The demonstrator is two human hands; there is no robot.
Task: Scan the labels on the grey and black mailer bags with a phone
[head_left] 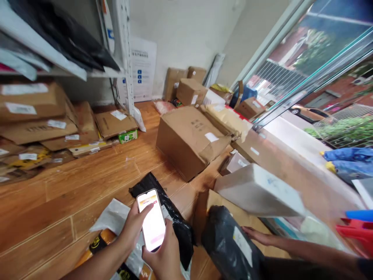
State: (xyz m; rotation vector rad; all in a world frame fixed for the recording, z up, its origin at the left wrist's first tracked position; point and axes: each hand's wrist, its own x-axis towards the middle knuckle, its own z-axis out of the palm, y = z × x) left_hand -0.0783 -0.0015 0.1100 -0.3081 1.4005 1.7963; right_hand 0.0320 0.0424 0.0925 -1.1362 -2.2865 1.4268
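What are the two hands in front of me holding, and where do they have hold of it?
A lit smartphone: the right hand cups its lower end, the left hand grips its left edge, thumb on the screen.

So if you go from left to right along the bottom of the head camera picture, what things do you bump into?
Left hand → phone → black plastic bag → dark grey parcel with a white label → another person's hand → red plastic thing.
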